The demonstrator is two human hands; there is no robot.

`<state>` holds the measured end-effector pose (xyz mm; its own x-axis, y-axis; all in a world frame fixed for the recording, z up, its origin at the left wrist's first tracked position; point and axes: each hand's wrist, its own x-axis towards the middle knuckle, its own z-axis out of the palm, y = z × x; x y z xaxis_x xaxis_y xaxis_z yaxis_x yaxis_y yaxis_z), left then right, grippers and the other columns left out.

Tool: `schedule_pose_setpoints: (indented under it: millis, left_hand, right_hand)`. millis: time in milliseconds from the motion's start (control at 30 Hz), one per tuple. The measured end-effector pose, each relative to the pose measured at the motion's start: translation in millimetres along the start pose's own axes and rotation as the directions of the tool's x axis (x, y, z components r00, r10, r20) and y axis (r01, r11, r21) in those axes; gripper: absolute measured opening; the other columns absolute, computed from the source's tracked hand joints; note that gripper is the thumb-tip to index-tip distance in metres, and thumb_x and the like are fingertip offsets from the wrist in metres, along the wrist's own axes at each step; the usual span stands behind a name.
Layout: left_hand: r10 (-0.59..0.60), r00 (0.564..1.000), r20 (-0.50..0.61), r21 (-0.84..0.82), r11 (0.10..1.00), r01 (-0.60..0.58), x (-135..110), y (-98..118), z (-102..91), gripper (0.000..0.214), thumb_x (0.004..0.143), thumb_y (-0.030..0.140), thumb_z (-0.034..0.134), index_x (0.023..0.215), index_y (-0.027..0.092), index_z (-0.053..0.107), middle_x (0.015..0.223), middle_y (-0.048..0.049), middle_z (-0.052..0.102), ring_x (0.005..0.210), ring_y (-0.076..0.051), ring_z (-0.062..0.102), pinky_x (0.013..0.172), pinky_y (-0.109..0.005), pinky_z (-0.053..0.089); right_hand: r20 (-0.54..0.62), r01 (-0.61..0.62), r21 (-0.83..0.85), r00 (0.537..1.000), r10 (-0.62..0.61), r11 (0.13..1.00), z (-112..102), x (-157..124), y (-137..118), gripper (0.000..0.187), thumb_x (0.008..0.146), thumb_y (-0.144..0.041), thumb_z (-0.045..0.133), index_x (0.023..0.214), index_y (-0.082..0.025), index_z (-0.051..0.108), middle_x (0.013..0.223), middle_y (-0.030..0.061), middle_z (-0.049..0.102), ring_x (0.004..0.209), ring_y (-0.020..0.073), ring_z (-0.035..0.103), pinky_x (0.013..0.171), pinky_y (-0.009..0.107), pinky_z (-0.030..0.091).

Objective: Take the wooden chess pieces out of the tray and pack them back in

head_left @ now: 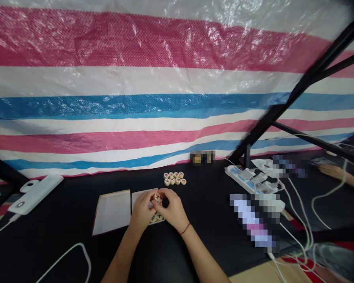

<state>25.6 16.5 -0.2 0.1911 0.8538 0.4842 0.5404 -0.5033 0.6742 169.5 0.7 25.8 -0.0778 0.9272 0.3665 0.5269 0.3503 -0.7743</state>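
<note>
A round game piece (157,197) with a red mark is sitting between the fingers of the left hand (144,207) and the right hand (171,207), over the right side of a shallow box (137,195). Both hands are surrounding it with bent fingers, but the fingertips are overlapping, so I cannot tell which hand is gripping. The piece is looking light, stiff and hard to break; its smooth, rounded side may be slippery, so a finger and thumb across the rim would suit it. Loose pieces (156,217) with dark marks are lying in the box below. A lid (113,212) is lying flat to the left. Beyond the hands, eight red-marked discs (175,179) are standing in two rows on the black table (203,220). A power strip (235,176) is lying farther right.
</note>
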Motion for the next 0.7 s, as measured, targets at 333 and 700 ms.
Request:
schedule_pose_setpoints:
  millis: [333,700]
  left_hand:
    - [-0.035,0.998,0.043,0.071,0.997,0.031,-2,-8,0.1,0.033,0.088,0.034,0.051,0.118,0.024,0.056,0.086,-0.0033,0.066,0.079,-0.017,0.062,0.081,-0.034,0.048]
    - [-0.072,0.995,0.066,0.086,0.994,0.066,-2,-13,0.7,0.032,0.088,0.028,0.046,0.118,0.024,0.056,0.083,-0.0024,0.066,0.078,-0.017,0.062,0.079,-0.032,0.048]
  right_hand:
    - [-0.484,-0.272,-0.024,0.845,0.227,0.962,-27,13,77,0.031,0.079,-0.037,0.054,0.099,-0.015,0.063,0.094,0.0100,0.065,0.075,0.0185,0.059,0.067,0.030,0.047]
    - [-0.402,-0.333,-0.464,0.905,0.140,0.821,-29,15,118,0.020,0.081,-0.028,0.049,0.094,-0.020,0.061,0.095,0.0064,0.067,0.088,0.0226,0.056,0.072,0.030,0.036]
